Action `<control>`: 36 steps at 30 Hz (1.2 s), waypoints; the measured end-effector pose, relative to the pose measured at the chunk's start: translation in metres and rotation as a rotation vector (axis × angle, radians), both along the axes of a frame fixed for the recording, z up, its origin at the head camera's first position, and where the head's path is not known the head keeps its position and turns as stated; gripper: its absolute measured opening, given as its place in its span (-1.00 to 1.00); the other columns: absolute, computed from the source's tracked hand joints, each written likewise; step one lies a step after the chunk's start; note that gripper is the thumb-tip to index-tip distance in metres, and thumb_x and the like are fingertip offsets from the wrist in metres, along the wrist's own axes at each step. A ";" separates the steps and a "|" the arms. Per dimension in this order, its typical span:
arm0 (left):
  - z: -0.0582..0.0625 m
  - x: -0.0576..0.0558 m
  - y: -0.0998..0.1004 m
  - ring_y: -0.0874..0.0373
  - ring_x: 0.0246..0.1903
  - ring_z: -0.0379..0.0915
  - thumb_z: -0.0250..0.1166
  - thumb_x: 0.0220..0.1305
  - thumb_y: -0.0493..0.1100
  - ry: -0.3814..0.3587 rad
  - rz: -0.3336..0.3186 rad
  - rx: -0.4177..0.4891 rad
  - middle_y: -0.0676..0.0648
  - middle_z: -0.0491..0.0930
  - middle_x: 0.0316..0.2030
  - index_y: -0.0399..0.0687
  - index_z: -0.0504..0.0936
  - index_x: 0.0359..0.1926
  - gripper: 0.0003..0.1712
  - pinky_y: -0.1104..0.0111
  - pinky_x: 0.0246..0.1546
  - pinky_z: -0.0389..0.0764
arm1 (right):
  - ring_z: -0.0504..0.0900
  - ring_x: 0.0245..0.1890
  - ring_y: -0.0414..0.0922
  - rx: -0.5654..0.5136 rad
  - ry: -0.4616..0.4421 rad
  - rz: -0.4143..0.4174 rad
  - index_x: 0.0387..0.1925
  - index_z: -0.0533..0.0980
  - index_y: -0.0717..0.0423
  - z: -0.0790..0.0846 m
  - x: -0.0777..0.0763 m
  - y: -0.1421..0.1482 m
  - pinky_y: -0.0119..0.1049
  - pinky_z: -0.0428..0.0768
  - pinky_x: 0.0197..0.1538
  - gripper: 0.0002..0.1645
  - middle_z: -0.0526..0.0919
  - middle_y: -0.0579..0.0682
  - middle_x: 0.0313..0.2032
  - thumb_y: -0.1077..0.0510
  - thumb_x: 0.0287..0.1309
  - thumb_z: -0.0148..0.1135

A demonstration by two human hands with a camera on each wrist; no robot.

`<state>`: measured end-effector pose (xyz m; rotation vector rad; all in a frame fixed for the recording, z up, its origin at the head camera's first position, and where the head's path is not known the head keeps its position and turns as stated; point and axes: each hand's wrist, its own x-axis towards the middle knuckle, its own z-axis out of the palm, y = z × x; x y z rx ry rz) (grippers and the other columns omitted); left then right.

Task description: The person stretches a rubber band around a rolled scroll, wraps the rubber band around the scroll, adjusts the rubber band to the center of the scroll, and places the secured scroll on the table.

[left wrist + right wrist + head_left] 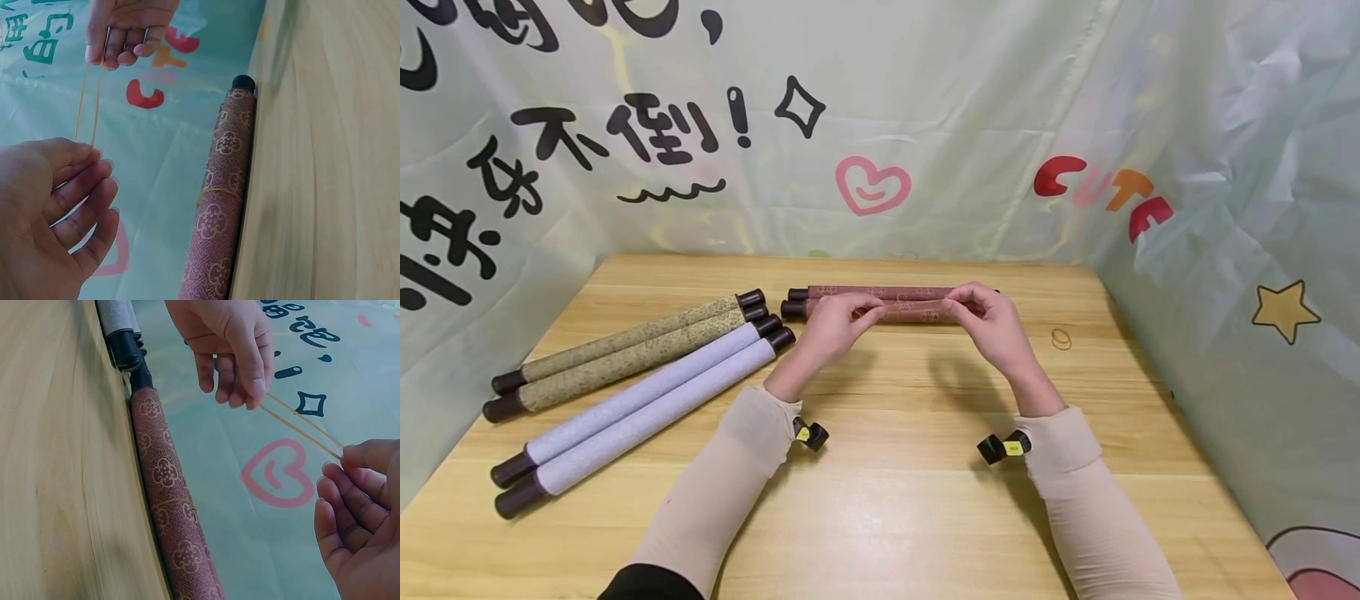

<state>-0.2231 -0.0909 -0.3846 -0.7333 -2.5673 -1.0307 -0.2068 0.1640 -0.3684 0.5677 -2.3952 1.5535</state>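
A thin yellowish rubber band is stretched between my two hands into two near-parallel strands. My left hand pinches one end between thumb and forefinger, and my right hand pinches the other end the same way. Behind and below the hands in the head view, two maroon patterned scrolls with dark end knobs lie side by side at the back of the table. In the left wrist view another rubber band loops round the maroon scroll's middle.
On the left of the table lie a pair of yellow-brown patterned scrolls and a pair of pale lavender scrolls, both slanting. Loose rubber bands lie to the right. A printed cloth hangs round the back and sides.
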 end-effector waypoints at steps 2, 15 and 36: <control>0.001 0.001 0.000 0.19 -0.31 0.60 0.25 0.38 -0.05 -0.014 -0.002 -0.011 0.03 0.71 -0.21 -0.03 0.75 -0.12 -0.77 0.28 -0.26 0.61 | 0.45 -0.44 -0.13 0.002 0.005 -0.011 -0.21 0.60 0.24 0.001 0.001 0.000 -0.39 0.43 -0.42 -0.74 0.63 0.18 -0.28 0.07 0.32 0.23; 0.002 0.009 0.016 0.27 -0.22 0.54 0.23 0.36 0.11 -0.095 -0.130 -0.036 0.10 0.66 -0.20 0.02 0.69 -0.03 -0.65 0.34 -0.15 0.60 | 0.58 -0.30 -0.11 0.213 -0.013 0.080 -0.20 0.63 0.03 -0.002 0.006 -0.016 -0.20 0.54 -0.27 -0.82 0.67 -0.07 -0.26 0.03 0.34 0.21; 0.005 0.014 0.017 0.28 -0.26 0.57 0.23 0.40 -0.05 0.027 -0.190 -0.066 0.09 0.69 -0.24 0.00 0.72 -0.12 -0.80 0.38 -0.24 0.57 | 0.63 -0.17 -0.15 0.315 -0.058 0.174 -0.14 0.64 0.01 0.002 0.009 -0.019 -0.09 0.59 -0.07 -0.73 0.70 -0.11 -0.23 -0.05 0.37 0.16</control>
